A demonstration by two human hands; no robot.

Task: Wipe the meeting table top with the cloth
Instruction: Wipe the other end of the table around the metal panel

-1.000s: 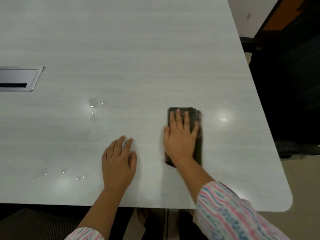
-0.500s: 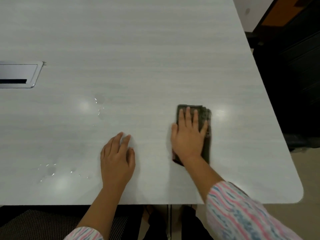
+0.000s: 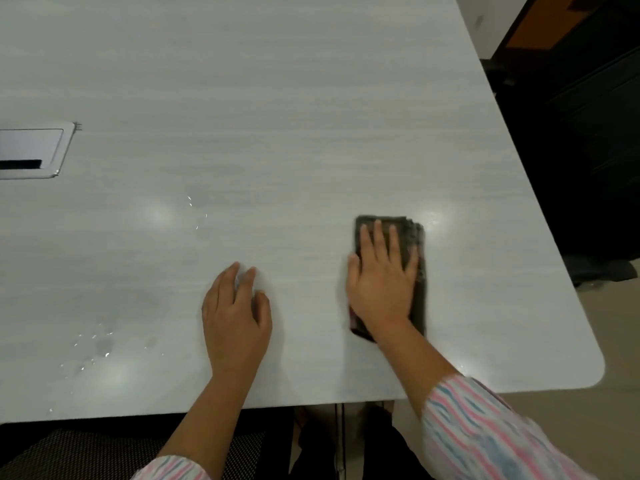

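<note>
- Head view: right hand (image 3: 381,282) lies flat on the folded dark cloth (image 3: 414,232), fingers straight, pressing it to the table (image 3: 277,98).
- The cloth sits near the table's right-front corner, long axis running away from the person, in line with the forearm.
- Left hand (image 3: 235,317) rests on bare table just left of the cloth, fingers loosely bent, holding nothing.
- Water droplets (image 3: 93,348) lie well left of the cloth, more at (image 3: 195,213); both patches unwiped.
- Judgement: the next stroke goes leftward, broadside to the cloth; the left hand sits in the path to the near patch.
</note>
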